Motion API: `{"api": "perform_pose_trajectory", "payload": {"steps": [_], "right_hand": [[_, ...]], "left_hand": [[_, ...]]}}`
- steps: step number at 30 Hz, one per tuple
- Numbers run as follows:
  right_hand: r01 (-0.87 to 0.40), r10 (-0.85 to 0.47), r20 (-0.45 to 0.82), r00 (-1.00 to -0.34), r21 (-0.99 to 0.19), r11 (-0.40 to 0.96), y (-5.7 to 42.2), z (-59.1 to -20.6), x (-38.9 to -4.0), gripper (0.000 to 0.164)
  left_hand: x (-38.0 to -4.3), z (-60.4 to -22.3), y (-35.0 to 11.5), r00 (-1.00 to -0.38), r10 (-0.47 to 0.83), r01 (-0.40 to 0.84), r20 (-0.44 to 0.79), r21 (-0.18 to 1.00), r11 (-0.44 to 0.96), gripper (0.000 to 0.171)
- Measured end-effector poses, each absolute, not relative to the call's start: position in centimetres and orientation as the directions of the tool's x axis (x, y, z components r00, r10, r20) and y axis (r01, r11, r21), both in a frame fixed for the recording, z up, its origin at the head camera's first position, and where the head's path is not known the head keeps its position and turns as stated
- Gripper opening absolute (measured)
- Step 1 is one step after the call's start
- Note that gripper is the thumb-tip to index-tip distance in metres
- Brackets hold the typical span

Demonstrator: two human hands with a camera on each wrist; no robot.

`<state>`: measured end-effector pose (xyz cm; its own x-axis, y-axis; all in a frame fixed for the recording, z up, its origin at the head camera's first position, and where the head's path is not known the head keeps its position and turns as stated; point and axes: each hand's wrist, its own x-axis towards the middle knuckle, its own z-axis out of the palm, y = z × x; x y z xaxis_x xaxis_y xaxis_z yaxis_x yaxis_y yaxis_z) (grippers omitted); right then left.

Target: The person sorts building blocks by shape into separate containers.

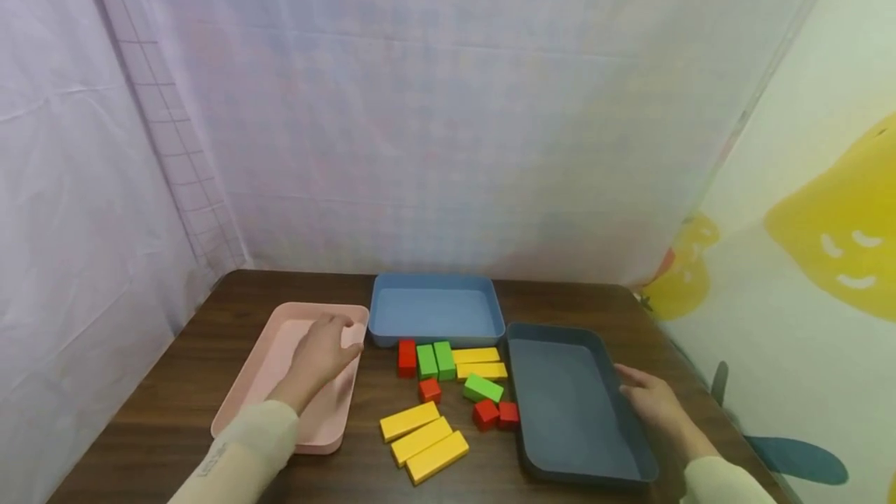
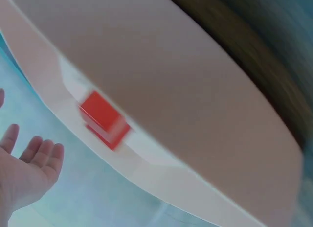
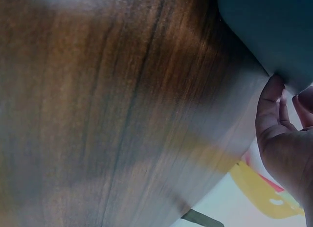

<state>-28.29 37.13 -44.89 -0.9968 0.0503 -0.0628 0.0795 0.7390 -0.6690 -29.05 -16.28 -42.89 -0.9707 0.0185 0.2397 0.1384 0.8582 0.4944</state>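
Observation:
My left hand (image 1: 322, 352) is over the pink tray (image 1: 336, 430) at the left, thumb and fingers spread apart with nothing between them. In the left wrist view a red block (image 2: 103, 120) shows inside the pink tray, a little blurred and apart from the hand's fingers (image 2: 41, 151). The head view does not show this block, as the hand covers that part. At the right, my right hand (image 1: 654, 403) is beside the dark grey tray (image 1: 574, 395), loosely bent fingers right at its outer rim. In the right wrist view a fingertip (image 3: 275, 82) overlaps the tray's edge.
Between the trays lie several red blocks (image 1: 430, 390), three green blocks (image 1: 483, 388) and several yellow blocks (image 1: 422, 440) on the dark wooden table (image 1: 336, 481). A blue tray (image 1: 435, 313) stands behind them. White cloth (image 1: 448, 123) hangs at the table's back edge.

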Motion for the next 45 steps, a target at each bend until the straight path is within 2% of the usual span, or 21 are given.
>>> {"api": "perform_pose_trajectory", "payload": {"steps": [7, 12, 14, 17, 21, 27, 32, 37, 45], "right_hand": [[0.083, 0.064, -0.053, -0.997, -0.662, 0.744, 36.8, -44.6, -28.5, 0.05], [-0.029, 0.049, 0.118, -0.992, -0.58, 0.814, 35.4, -43.3, -29.1, 0.053], [-0.097, 0.01, 0.183, -0.983, -0.566, 0.819, 34.1, -42.4, -29.8, 0.052], [-0.192, -0.082, 0.215, -0.973, -0.565, 0.802, 31.1, -41.2, -31.2, 0.049], [-0.261, -0.2, 0.169, -0.965, -0.56, 0.786, 26.9, -40.7, -33.0, 0.047], [-0.225, -0.235, 0.054, -0.97, -0.558, 0.799, 22.9, -42.1, -34.8, 0.05], [-0.218, -0.26, -0.001, -0.966, -0.542, 0.812, 22.1, -43.1, -35.4, 0.052], [-0.153, -0.231, -0.092, -0.969, -0.512, 0.845, 22.0, -43.9, -35.6, 0.05], [-0.157, -0.232, -0.09, -0.969, -0.505, 0.849, 21.8, -44.3, -35.8, 0.049]], "left_hand": [[-28.4, -43.1, -12.5, -0.988, 0.052, 0.121, 0.144, 0.527, 0.841, 0.047], [-28.0, -43.5, -11.2, -0.979, 0.128, 0.196, 0.162, 0.536, 0.821, 0.044], [-27.9, -43.7, -11.0, -0.974, 0.153, 0.22, 0.167, 0.534, 0.816, 0.043], [-27.8, -43.9, -10.5, -0.97, 0.179, 0.239, 0.162, 0.531, 0.813, 0.042], [-27.7, -44.3, -9.8, -0.961, 0.221, 0.277, 0.168, 0.522, 0.807, 0.042], [-27.5, -44.8, -8.6, -0.948, 0.275, 0.316, 0.158, 0.53, 0.787, 0.043], [-27.3, -45.0, -8.0, -0.942, 0.293, 0.334, 0.163, 0.526, 0.782, 0.043], [-27.1, -45.4, -7.9, -0.941, 0.296, 0.339, 0.166, 0.517, 0.786, 0.039], [-27.2, -45.9, -7.7, -0.945, 0.296, 0.327, 0.142, 0.478, 0.815, 0.035]]}}
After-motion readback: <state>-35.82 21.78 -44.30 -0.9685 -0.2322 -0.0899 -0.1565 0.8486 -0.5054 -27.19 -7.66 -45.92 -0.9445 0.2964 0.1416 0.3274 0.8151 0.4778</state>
